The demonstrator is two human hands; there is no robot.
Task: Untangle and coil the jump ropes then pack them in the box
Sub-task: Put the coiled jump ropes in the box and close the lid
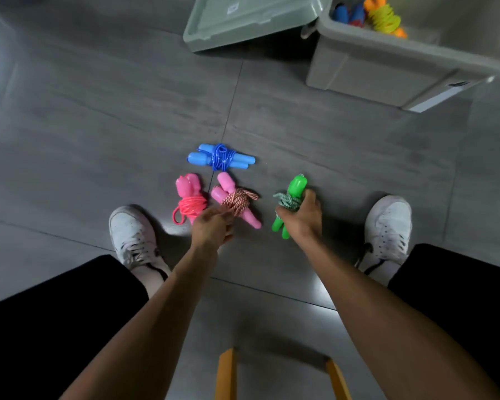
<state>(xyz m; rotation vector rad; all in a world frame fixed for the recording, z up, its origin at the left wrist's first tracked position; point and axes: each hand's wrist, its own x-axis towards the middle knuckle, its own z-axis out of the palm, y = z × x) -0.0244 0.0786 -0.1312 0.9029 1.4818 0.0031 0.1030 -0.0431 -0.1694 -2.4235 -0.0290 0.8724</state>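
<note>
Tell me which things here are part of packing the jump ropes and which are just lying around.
Part of the job: green rope gripped by the right hand; striped pink rope under the left hand; coral-corded pink rope; blue rope; box with packed ropes; lid.

Lying about: yellow stool.

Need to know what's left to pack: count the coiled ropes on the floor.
4: blue rope farthest, pink rope left, pink striped rope under left hand, green rope in right hand.

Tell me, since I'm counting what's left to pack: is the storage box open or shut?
Open: the grey box shows coiled ropes inside, and its lid lies beside it on the floor.
</note>
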